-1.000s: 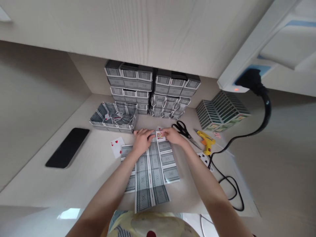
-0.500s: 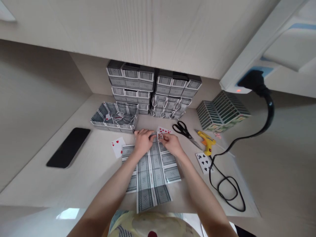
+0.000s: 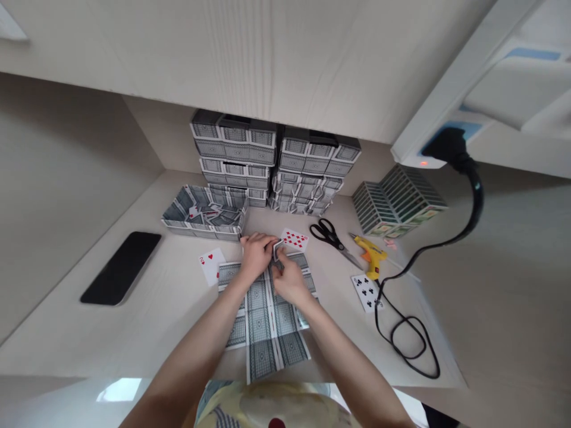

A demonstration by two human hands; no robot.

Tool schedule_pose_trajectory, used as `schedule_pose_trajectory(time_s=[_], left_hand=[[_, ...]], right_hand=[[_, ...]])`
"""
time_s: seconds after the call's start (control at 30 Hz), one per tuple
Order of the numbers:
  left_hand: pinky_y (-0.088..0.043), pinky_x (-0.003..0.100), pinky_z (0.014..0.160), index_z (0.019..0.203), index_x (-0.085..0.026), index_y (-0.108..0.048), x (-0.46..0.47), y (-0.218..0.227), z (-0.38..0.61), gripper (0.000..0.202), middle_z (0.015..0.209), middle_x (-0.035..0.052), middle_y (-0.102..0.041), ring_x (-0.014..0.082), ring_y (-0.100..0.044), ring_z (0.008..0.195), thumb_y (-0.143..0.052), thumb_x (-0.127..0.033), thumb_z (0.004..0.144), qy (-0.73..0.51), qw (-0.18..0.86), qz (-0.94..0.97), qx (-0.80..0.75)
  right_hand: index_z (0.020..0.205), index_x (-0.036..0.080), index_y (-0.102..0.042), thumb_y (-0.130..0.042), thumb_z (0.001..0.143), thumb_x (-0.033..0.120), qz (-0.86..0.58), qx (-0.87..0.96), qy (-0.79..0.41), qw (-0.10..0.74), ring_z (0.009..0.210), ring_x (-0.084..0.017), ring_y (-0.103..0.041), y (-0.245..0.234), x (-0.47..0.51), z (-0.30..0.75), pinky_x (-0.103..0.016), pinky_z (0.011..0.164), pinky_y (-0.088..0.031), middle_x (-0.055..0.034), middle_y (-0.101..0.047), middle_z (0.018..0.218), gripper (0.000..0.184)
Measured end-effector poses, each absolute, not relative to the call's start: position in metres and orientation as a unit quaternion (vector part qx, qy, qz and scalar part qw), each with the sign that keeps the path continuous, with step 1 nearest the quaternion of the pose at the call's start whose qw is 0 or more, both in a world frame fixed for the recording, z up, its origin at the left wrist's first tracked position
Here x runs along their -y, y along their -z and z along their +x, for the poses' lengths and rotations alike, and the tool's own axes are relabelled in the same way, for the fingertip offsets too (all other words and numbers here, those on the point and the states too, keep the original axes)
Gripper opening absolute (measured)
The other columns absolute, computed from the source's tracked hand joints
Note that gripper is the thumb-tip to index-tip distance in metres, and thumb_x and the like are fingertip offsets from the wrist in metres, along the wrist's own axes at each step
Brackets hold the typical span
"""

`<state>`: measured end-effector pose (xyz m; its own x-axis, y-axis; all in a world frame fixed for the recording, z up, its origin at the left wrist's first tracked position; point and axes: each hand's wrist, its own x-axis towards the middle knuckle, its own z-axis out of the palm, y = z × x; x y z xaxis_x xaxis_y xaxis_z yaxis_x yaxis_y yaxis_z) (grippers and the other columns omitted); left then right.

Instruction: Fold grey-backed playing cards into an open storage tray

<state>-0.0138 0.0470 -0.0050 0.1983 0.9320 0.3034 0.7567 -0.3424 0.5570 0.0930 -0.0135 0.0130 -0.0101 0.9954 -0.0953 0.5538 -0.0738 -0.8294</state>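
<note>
Joined playing cards form a flat sheet (image 3: 259, 312), patterned backs up, on the desk in front of me. At its far edge a playing card (image 3: 277, 245) stands tilted up between my hands. My left hand (image 3: 257, 255) is closed, its fingertips pinching the card's left side. My right hand (image 3: 289, 280) lies over the sheet, thumb and fingers closed on the card's near side. Just beyond my fingers a ten of diamonds (image 3: 295, 239) lies face up. A two of hearts (image 3: 211, 264) rests by the sheet's left edge. Fingers hide part of the held card.
An open card-made box (image 3: 203, 229) with loose cards stands back left, before stacked card boxes (image 3: 236, 145). Black scissors (image 3: 332, 235), a yellow glue gun (image 3: 372, 255) with its cord, and a six of clubs (image 3: 366, 291) lie right. A phone (image 3: 121, 267) is left; green-striped boxes (image 3: 397, 202) stand back right.
My right hand has moved left and toward me, over the sheet. The held card has shifted left and now stands tilted, uncovering more of the ten of diamonds.
</note>
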Motion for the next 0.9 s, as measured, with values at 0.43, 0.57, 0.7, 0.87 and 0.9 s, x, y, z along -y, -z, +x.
schedule_pose_trajectory(time_s=[0.43, 0.57, 0.7, 0.87, 0.9], left_hand=[[-0.028, 0.036, 0.079, 0.08, -0.022, -0.063, -0.045, 0.006, -0.008, 0.022, 0.083, 0.0024, -0.067, 0.0188, -0.056, 0.086, -0.055, -0.042, 0.077, -0.325, 0.122, 0.755, -0.557], [-0.028, 0.035, 0.077, 0.079, -0.022, -0.063, -0.045, 0.008, -0.007, 0.022, 0.081, 0.0012, -0.067, 0.0183, -0.056, 0.085, -0.055, -0.043, 0.076, -0.329, 0.121, 0.76, -0.547], [-0.028, 0.035, 0.077, 0.078, -0.021, -0.062, -0.047, 0.01, -0.008, 0.023, 0.079, 0.0019, -0.067, 0.0181, -0.056, 0.083, -0.055, -0.043, 0.077, -0.33, 0.122, 0.762, -0.544], [-0.028, 0.035, 0.076, 0.08, -0.022, -0.063, -0.048, 0.013, -0.009, 0.022, 0.08, 0.002, -0.067, 0.0184, -0.056, 0.084, -0.054, -0.041, 0.078, -0.333, 0.127, 0.762, -0.54], [-0.028, 0.035, 0.076, 0.08, -0.022, -0.063, -0.048, 0.013, -0.009, 0.021, 0.08, 0.0017, -0.067, 0.0183, -0.056, 0.084, -0.054, -0.041, 0.078, -0.332, 0.128, 0.764, -0.538]], right_hand=[[0.101, 0.013, -0.058, -0.044, 0.077, 0.02, -0.613, 0.521, -0.511, 0.302, 0.036, -0.008, -0.052, -0.01, -0.003, 0.123, -0.022, 0.037, -0.043, -0.0099, -0.066, 0.092, 0.029], [0.088, 0.015, -0.061, -0.061, 0.061, 0.018, -0.598, 0.516, -0.504, 0.348, 0.035, -0.006, -0.05, -0.001, -0.037, 0.145, -0.017, 0.029, -0.033, -0.0027, -0.066, 0.079, 0.027], [0.063, 0.014, -0.059, -0.065, 0.056, 0.025, -0.55, 0.59, -0.515, 0.291, 0.031, -0.007, -0.045, 0.012, -0.055, 0.148, -0.017, 0.029, -0.027, 0.0054, -0.052, 0.049, 0.014], [0.054, 0.016, -0.051, -0.064, 0.056, 0.027, -0.564, 0.642, -0.431, 0.29, 0.036, -0.006, -0.04, 0.023, -0.061, 0.145, -0.018, 0.036, -0.028, 0.0083, -0.044, 0.044, 0.017], [0.052, 0.016, -0.05, -0.064, 0.055, 0.025, -0.567, 0.646, -0.42, 0.292, 0.04, -0.007, -0.042, 0.024, -0.061, 0.144, -0.018, 0.039, -0.029, 0.0081, -0.044, 0.045, 0.017]])
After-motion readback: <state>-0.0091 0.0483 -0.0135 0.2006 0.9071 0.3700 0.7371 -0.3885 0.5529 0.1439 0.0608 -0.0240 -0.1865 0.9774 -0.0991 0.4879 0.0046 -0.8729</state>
